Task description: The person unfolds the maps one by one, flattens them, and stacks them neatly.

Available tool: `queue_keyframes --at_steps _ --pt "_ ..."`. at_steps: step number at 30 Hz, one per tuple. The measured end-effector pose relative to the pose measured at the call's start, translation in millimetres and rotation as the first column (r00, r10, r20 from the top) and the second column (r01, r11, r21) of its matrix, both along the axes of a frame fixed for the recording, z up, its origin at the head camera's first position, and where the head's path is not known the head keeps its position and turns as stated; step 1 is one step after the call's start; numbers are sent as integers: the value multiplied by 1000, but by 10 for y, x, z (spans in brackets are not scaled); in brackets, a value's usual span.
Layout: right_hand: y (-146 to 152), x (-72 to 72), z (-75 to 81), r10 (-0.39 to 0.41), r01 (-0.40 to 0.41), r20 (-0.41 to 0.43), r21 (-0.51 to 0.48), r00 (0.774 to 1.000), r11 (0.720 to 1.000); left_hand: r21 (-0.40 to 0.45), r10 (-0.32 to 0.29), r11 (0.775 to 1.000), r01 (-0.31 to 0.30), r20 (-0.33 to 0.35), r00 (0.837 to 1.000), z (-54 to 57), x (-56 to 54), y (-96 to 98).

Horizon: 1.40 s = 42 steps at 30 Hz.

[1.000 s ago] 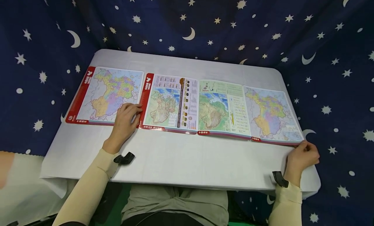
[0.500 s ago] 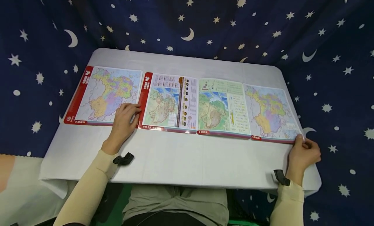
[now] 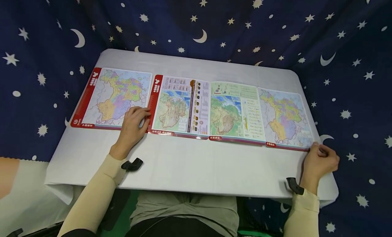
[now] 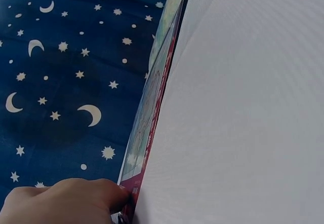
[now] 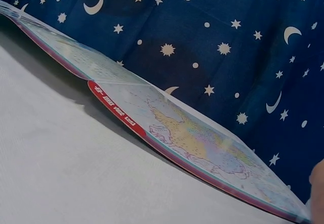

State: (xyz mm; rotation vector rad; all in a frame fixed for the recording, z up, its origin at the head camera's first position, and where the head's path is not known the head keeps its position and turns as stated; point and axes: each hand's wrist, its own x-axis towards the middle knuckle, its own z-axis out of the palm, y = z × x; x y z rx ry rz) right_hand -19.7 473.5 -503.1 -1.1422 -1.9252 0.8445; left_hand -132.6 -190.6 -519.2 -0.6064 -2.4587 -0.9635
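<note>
Dark blue star-and-moon cloth [image 3: 171,22] surrounds the far, left and right edges of the white-covered table [image 3: 199,165]. The long map [image 3: 231,119], three panels wide, runs from the table's middle nearly to its right edge; the right wrist view shows shadow under its near edge, which lifts off the cover at a fold. The smaller map [image 3: 119,94] lies by the table's left edge; whether the two join beneath the left hand is hidden.

The long map extends to the right of the left hand [image 3: 131,124] and to the left of the right hand [image 3: 320,162]. The left hand, fingers loosely bent and near together, rests across both maps' near borders. The right hand, at the table's right edge, pinches the long map's near right corner between thumb and fingers.
</note>
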Motion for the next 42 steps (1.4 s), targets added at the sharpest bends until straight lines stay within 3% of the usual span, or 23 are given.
queue_keyframes --at_steps 7,12,21,27,42 --pt "-41 47 -6 -23 19 -71 -57 997 998 5 -22 1000 22 21 1000 15 -2 14" --pt "-141 28 -15 24 -27 -70 -34 997 999 40 -5 999 5 11 1000 17 13 6" --pt "-455 -199 19 137 -134 -97 37 986 990 150 40 988 -28 -79 996 38 17 -23" --pt "-692 -320 48 215 -204 -98 107 972 973 169 85 983 -65 -113 990 56 35 -95" --pt "-1229 -549 123 336 -331 -58 90 940 939 204 204 963 -179 -106 973 43 48 -385"
